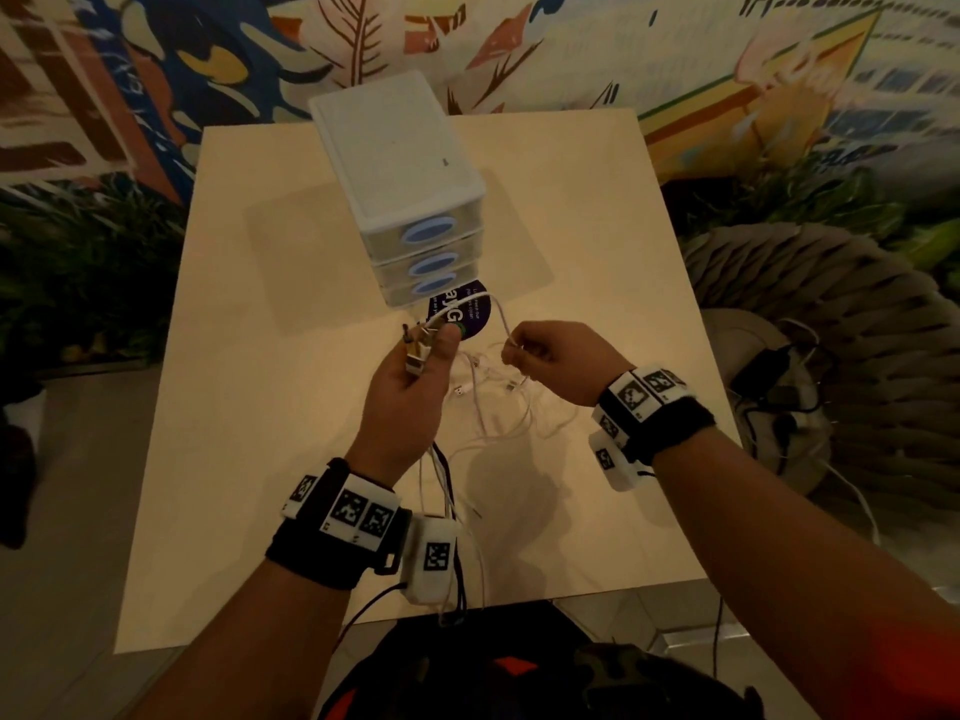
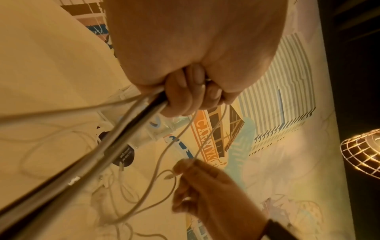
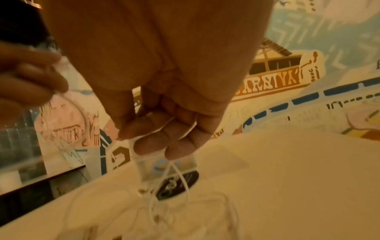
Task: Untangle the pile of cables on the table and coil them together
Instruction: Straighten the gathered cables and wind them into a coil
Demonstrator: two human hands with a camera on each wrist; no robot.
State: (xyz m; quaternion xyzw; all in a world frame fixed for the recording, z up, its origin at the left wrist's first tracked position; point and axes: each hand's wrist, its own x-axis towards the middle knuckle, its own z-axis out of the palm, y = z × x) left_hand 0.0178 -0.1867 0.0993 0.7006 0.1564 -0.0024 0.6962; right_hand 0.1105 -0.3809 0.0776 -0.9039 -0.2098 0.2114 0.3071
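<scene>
My left hand (image 1: 415,371) is held above the table and grips a bundle of cables (image 2: 115,142), white and black; their plug ends (image 1: 415,348) stick up past the thumb and the cords trail down past my wrist. A thin white cable (image 1: 498,317) arcs from that bundle across to my right hand (image 1: 540,356), which pinches it between thumb and curled fingers (image 3: 156,126). A loose tangle of white cables (image 1: 498,402) lies on the table between and below both hands, with small connectors showing.
A white three-drawer plastic box (image 1: 405,163) stands at the table's (image 1: 597,241) middle back. A dark round sticker (image 1: 467,314) lies just in front of it. A woven chair (image 1: 831,304) with black cords stands to the right. A painted wall runs behind.
</scene>
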